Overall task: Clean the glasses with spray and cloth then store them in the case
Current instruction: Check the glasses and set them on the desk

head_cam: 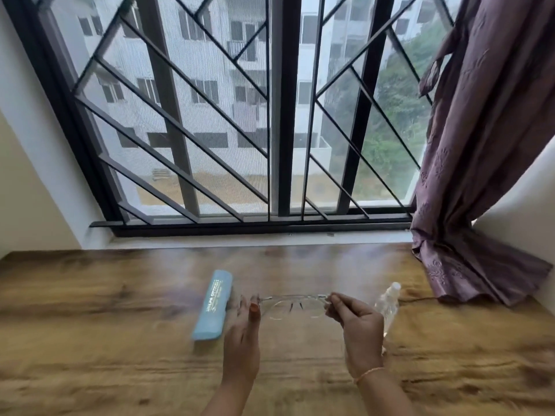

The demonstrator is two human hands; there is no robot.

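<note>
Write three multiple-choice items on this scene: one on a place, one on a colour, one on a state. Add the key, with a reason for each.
1. Where does the spray bottle lie?
A. on the floor
B. on the table, just beyond the right hand
C. on a chair

2. What colour is the case?
A. light blue
B. red
C. black

3. What state are the glasses in?
A. shut inside the case
B. lying folded on the table
C. out of the case and held, with the right hand pinching one end

Key:
1 B: the clear bottle lies on its side on the wood, partly hidden behind the right hand.
2 A: the oblong case is pale blue with light lettering.
3 C: the clear frame hangs above the table, while the case lies closed beside it.
</note>
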